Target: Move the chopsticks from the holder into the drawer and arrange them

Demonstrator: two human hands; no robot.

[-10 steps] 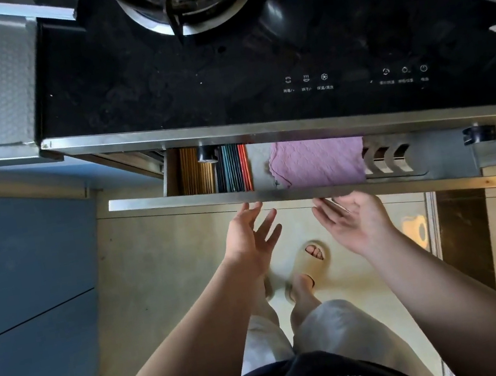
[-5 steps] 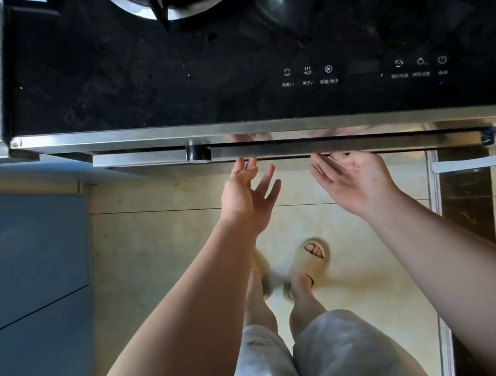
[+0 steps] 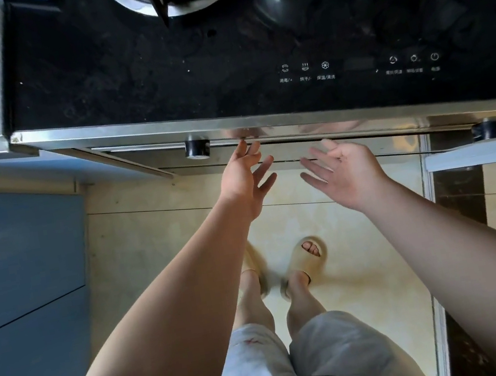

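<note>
The steel drawer (image 3: 142,149) under the black cooktop is pushed in, so only its front edge shows. The chopsticks inside it are hidden, and no holder is in view. My left hand (image 3: 243,178) has its fingers spread, with the fingertips touching the drawer front near the middle. My right hand (image 3: 344,173) is spread palm-up just below the drawer front, apart from it and holding nothing.
The black glass cooktop (image 3: 219,61) with burners and a touch panel fills the top. Two black knobs (image 3: 197,148) stick out of the steel front. A blue cabinet (image 3: 18,275) stands at the left. My feet in beige slippers (image 3: 311,251) are on the tiled floor.
The drawer, open a second ago with chopsticks and a pink cloth showing, has slid shut. Both hands followed it forward, and the right hand has now come off it.
</note>
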